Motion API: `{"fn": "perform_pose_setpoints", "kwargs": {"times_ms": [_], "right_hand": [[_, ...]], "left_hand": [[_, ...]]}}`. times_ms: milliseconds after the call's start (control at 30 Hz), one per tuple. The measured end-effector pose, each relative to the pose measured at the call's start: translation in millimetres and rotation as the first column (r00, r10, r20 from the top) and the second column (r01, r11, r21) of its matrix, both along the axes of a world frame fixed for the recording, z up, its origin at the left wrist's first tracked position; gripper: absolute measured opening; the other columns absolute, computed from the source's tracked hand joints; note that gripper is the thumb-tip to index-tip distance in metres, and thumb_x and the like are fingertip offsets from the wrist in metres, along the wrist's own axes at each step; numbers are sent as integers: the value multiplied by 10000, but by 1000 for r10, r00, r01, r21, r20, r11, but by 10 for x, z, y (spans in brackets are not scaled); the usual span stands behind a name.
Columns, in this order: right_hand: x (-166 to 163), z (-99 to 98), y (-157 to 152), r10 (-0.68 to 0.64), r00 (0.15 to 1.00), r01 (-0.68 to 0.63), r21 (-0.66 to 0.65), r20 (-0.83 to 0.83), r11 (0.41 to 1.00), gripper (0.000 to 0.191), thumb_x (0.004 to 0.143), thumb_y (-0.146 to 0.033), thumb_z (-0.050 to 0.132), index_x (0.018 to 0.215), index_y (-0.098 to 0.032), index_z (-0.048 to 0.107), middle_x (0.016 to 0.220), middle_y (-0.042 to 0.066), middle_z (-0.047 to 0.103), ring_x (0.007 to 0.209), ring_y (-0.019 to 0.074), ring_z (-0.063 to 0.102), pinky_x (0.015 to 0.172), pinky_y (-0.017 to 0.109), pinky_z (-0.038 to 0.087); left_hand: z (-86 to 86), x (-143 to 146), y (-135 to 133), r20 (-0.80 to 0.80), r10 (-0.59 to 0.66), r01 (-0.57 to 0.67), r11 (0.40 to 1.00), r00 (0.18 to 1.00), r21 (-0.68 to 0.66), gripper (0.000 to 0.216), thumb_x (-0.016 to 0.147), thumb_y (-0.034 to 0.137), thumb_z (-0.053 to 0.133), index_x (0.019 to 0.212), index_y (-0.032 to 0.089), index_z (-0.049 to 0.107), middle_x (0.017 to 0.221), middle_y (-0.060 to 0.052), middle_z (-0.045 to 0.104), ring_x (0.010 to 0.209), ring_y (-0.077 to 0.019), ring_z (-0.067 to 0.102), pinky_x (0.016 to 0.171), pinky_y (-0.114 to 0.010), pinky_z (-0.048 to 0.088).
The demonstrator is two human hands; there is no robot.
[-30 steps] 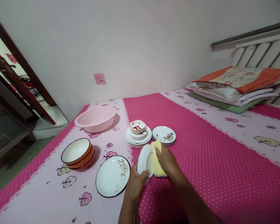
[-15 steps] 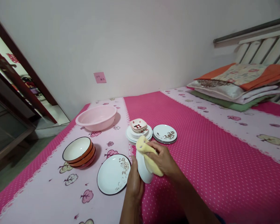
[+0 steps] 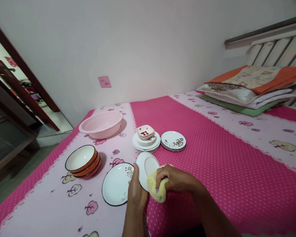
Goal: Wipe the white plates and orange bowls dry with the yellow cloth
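A small white plate (image 3: 143, 168) is tilted up, its underside with the foot ring facing me. My left hand (image 3: 137, 191) grips its left edge, thumb along the rim. My right hand (image 3: 169, 177) is closed on a yellow cloth (image 3: 156, 188), pressed against the plate's lower right edge. Just left of my hands lies a white plate with dark rim and flower print (image 3: 116, 184), partly covered by my left hand. Beyond them stands a stack of white plates (image 3: 135, 143) topped with small square bowls (image 3: 145, 130). Beside it is a stack of dark-rimmed flowered plates (image 3: 173, 140).
Several orange bowls (image 3: 82, 161) are stacked at the left. A pink basin (image 3: 101, 124) stands behind them, near the wall. Folded bedding and cushions (image 3: 251, 89) lie at the back right. The pink patterned bedspread (image 3: 227, 164) lies beneath everything.
The plate has turned so its underside faces me more. My right hand has moved the yellow cloth from the plate's top edge down to its lower right edge.
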State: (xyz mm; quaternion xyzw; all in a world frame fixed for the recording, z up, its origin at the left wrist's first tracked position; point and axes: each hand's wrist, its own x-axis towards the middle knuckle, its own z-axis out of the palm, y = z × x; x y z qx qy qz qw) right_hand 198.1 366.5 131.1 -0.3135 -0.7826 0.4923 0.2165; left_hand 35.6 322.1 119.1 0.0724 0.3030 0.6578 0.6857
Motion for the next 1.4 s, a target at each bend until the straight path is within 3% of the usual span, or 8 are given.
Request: {"fn": "perform_pose_setpoints", "kwargs": {"times_ms": [200,367,433,667,767,933,1233,1400], "right_hand": [[117,-132,28,-334,941,329,79,56,941,221,570,-92,579,532,-233,745,666,13,759,676,208,675,628,270,445],[253,24,138,-644,765,633,192,-5,750,256,718,-184,567,868,-194,774,939,82,789,826,249,682,715,323,449],[261,123,147,-655,754,651,188,-54,735,282,757,-222,564,965,-184,750,995,88,780,857,247,681,739,329,469],[14,220,51,-558,800,597,202,-219,777,360,757,-160,557,1065,-188,740,1093,82,749,1003,238,683,912,367,508],[-132,194,16,-540,810,585,262,-229,767,403,764,-130,561,1126,-176,731,1137,99,723,1079,251,665,987,397,490],[-346,258,-134,-380,900,426,234,-215,874,456,734,-67,557,1123,-199,754,1231,85,700,1166,243,632,1046,379,458],[-396,360,-352,-114,984,49,411,136,910,531,634,-27,517,1035,-220,807,956,54,641,948,233,567,865,358,437],[-215,330,-326,-30,989,-23,355,143,934,470,576,-3,536,892,-224,805,914,30,684,935,221,607,857,326,432]], "left_hand": [[-18,-63,18,-18,64,-64,997,998,-43,586,976,454,621,1477,158,557,1296,-159,744,1287,-305,649,1158,-454,461],[-163,-179,43,145,3,-10,999,989,47,579,1009,518,530,1483,188,564,1311,-143,735,1347,-304,600,1227,-484,351],[-252,-204,70,211,-102,64,982,972,178,636,1010,598,462,1452,162,598,1315,-166,726,1374,-321,572,1244,-505,307],[-333,-166,80,220,-322,207,881,921,426,621,1036,598,368,1446,199,607,1403,-140,675,1438,-299,502,1273,-489,220],[-293,-127,52,212,-291,195,904,933,381,603,1039,575,388,1463,195,589,1396,-140,683,1426,-303,518,1262,-491,254],[-204,-91,8,222,-148,101,973,964,208,503,1055,472,450,1320,123,696,1291,-170,743,1265,-293,664,1208,-470,366],[-55,-133,-45,230,-149,133,988,962,83,572,1063,466,421,1055,23,783,987,-188,819,1006,-286,775,1125,-440,477],[-140,-203,-4,225,-174,138,976,959,165,673,1049,565,362,1325,39,678,1186,-218,774,1242,-329,678,1197,-494,389]]}}
